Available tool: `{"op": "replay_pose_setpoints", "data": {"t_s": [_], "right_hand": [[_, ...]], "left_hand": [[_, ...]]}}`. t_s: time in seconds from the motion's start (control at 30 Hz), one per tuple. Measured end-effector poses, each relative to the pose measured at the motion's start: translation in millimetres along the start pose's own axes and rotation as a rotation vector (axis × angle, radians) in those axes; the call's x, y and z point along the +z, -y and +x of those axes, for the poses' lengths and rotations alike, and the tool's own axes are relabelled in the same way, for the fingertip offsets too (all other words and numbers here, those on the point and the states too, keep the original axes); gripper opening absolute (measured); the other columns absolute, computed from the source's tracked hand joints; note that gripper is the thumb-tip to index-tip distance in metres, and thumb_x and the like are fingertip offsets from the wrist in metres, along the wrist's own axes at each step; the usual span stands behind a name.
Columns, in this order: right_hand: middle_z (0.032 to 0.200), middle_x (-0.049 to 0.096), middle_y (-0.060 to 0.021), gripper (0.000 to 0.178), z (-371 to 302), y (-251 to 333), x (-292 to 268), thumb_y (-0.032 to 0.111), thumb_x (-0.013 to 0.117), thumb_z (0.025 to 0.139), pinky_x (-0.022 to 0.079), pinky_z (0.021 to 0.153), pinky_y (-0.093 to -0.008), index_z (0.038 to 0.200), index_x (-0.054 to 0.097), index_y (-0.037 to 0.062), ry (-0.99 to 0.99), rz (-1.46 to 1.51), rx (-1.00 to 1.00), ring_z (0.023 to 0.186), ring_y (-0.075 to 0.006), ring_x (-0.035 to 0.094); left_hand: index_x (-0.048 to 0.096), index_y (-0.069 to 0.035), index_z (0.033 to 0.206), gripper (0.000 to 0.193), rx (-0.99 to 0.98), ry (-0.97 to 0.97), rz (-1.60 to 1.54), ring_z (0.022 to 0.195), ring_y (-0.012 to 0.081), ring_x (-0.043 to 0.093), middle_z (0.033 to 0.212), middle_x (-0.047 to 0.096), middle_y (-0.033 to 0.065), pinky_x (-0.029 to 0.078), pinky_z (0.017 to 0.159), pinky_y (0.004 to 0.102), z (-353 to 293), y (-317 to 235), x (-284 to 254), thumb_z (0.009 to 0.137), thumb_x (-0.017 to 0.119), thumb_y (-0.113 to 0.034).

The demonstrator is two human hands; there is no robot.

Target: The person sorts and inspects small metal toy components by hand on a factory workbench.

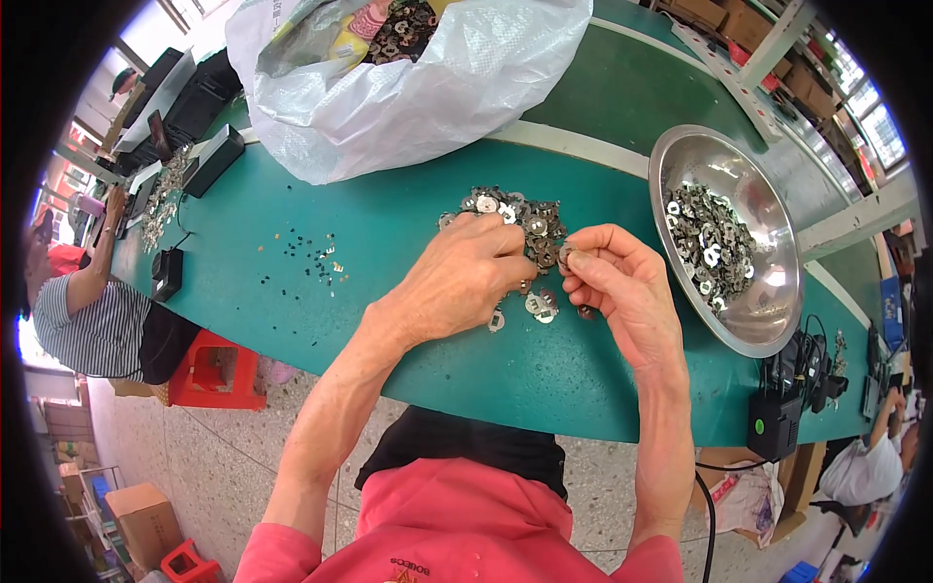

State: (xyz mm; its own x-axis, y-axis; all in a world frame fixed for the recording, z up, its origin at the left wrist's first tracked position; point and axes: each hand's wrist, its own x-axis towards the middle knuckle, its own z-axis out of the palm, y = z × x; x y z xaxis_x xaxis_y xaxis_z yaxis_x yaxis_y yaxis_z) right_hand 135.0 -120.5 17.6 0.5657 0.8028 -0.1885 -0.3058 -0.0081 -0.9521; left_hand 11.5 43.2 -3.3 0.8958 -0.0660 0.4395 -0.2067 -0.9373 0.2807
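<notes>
- Left, we see dark bits (309, 257) scattered.
- Our left hand (461, 276) covers part of the metal pile (544, 225); we cannot tell its grip.
- Our right hand (622, 282), apart, pinches a metal piece (566, 257).
- Right, a steel bowl (783, 282).

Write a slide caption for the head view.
Left hand at a pile of slotted metal discs, right hand pinching one disc, beside a metal bowl of similar parts on a green worktable.
</notes>
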Motion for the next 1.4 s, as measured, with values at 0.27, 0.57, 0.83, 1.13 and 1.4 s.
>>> {"op": "replay_pose_setpoints", "data": {"t_s": [0.27, 0.57, 0.83, 1.13, 1.4], "right_hand": [[0.090, 0.064, -0.0059, 0.018, 7.3, -10.9, -7.9, 0.008, 0.057, 0.090, 0.052, 0.068, -0.0235, 0.105, 0.061, 0.0004, 0.049, 0.315, 0.100, 0.076, -0.0120, 0.062], [0.102, 0.062, -0.0105, 0.021, 9.4, -25.3, -0.5, 0.010, 0.050, 0.095, 0.055, 0.082, -0.0330, 0.111, 0.056, -0.0023, 0.263, 0.601, 0.188, 0.091, -0.0188, 0.064], [0.090, 0.060, -0.0061, 0.020, 8.8, -27.6, -5.2, 0.019, 0.054, 0.095, 0.050, 0.067, -0.0284, 0.103, 0.061, 0.0014, 0.173, 0.751, 0.317, 0.076, -0.0136, 0.057], [0.061, 0.054, 0.0001, 0.022, -2.6, 4.6, -0.9, 0.020, 0.061, 0.087, 0.036, 0.049, -0.0249, 0.090, 0.065, -0.0020, -0.084, -0.243, -0.001, 0.053, -0.0083, 0.046], [0.058, 0.057, -0.0138, 0.020, -1.5, -3.9, 5.1, 0.012, 0.061, 0.078, 0.043, 0.055, -0.0378, 0.093, 0.065, -0.0001, 0.025, -0.891, -0.079, 0.052, -0.0249, 0.056]], "left_hand": [[0.062, -0.005, 0.079, 0.011, -0.171, -0.175, -0.286, 0.079, 0.0252, 0.053, 0.078, 0.055, 0.0060, 0.039, 0.070, 0.0364, 4.1, 0.6, -10.7, 0.072, 0.069, -0.003], [0.066, -0.003, 0.084, 0.016, -0.065, -0.356, -0.490, 0.073, 0.0254, 0.056, 0.075, 0.060, 0.0078, 0.045, 0.066, 0.0356, 12.7, -16.0, 0.2, 0.069, 0.071, 0.001], [0.068, -0.002, 0.088, 0.019, 0.014, -0.379, -0.385, 0.083, 0.0250, 0.056, 0.091, 0.063, 0.0076, 0.046, 0.072, 0.0344, 16.1, -22.5, 1.2, 0.069, 0.073, 0.000], [0.069, -0.007, 0.081, 0.022, -0.046, -0.100, -0.158, 0.101, 0.0262, 0.051, 0.097, 0.059, 0.0030, 0.039, 0.087, 0.0404, 5.5, -9.9, -11.5, 0.060, 0.076, -0.006], [0.066, -0.008, 0.074, 0.015, -0.010, 0.001, -0.089, 0.102, 0.0246, 0.050, 0.094, 0.057, 0.0006, 0.034, 0.093, 0.0426, 1.1, -14.4, -4.9, 0.062, 0.075, -0.008]]}}
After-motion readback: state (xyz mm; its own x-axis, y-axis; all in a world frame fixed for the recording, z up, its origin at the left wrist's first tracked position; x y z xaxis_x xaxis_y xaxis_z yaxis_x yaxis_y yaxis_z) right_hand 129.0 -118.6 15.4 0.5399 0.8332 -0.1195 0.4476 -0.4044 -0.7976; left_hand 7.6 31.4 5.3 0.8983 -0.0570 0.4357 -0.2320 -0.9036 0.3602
